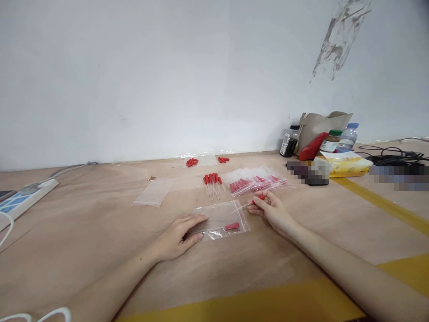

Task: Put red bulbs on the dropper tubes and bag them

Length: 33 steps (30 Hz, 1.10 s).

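My left hand (pixel 181 235) lies on the left edge of a clear zip bag (pixel 223 218), fingers together, pinning it to the table. Inside the bag lies one dropper with a red bulb (pixel 232 226). My right hand (pixel 271 208) pinches another red-bulbed dropper (pixel 255 200) by its bulb, the glass tip pointing left at the bag's upper right corner. Just beyond, a row of loose droppers (pixel 212 181) lies on the table.
Filled bags of droppers (pixel 256 180) are stacked at centre right. An empty bag (pixel 154 192) lies to the left, loose red bulbs (pixel 192 162) near the wall. A power strip (pixel 25 197) sits far left. Bottles, a paper bag (pixel 321 127) and cables (pixel 395 157) crowd the right.
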Each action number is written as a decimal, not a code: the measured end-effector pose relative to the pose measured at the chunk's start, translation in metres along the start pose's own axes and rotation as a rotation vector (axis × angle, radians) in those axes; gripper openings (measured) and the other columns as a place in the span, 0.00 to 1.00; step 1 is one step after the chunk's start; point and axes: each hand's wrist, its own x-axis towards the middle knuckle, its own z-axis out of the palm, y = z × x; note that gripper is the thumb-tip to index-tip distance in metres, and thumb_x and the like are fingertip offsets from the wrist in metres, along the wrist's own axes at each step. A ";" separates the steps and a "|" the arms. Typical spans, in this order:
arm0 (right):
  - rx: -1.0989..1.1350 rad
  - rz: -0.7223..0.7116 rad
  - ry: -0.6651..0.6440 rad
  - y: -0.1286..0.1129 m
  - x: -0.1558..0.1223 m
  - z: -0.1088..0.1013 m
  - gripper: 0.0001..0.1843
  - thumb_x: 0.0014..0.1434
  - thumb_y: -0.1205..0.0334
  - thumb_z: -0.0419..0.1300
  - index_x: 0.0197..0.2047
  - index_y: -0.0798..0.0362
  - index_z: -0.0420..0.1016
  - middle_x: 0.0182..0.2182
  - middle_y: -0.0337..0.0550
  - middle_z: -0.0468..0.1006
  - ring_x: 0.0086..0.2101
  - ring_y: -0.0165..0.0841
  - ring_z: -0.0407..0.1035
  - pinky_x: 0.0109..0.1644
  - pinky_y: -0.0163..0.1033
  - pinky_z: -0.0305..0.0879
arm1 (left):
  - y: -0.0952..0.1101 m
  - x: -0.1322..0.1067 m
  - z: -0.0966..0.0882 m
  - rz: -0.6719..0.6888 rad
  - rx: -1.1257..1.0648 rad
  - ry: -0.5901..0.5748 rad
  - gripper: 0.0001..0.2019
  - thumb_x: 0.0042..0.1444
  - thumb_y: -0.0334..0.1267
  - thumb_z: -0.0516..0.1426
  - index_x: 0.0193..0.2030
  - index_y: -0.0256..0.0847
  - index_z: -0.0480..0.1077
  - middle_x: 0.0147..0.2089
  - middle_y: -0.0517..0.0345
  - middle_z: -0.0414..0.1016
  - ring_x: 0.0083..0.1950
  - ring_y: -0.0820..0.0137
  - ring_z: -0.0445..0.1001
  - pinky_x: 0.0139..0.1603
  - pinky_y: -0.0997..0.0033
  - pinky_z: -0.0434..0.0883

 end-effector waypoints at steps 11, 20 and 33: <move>-0.335 0.149 -0.329 -0.008 -0.003 -0.002 0.21 0.34 0.57 0.69 0.32 0.58 0.72 0.21 0.35 0.72 0.23 0.24 0.65 0.29 0.31 0.60 | -0.001 0.004 0.003 0.051 -0.001 -0.022 0.19 0.59 0.40 0.49 0.58 0.47 0.57 0.58 0.58 0.63 0.59 0.67 0.60 0.60 0.59 0.57; -0.384 0.104 -0.346 -0.009 -0.005 0.000 0.21 0.40 0.59 0.65 0.38 0.56 0.67 0.31 0.41 0.74 0.22 0.23 0.66 0.24 0.30 0.61 | 0.003 0.008 0.003 0.081 -0.021 -0.024 0.19 0.59 0.39 0.49 0.57 0.47 0.59 0.57 0.59 0.64 0.58 0.67 0.62 0.61 0.59 0.54; -0.677 -0.225 -0.112 -0.022 0.007 -0.002 0.10 0.48 0.59 0.57 0.33 0.56 0.68 0.23 0.38 0.72 0.18 0.24 0.62 0.21 0.31 0.57 | -0.004 0.005 0.007 0.108 0.013 -0.059 0.17 0.61 0.38 0.46 0.56 0.52 0.62 0.61 0.60 0.59 0.61 0.66 0.57 0.61 0.59 0.55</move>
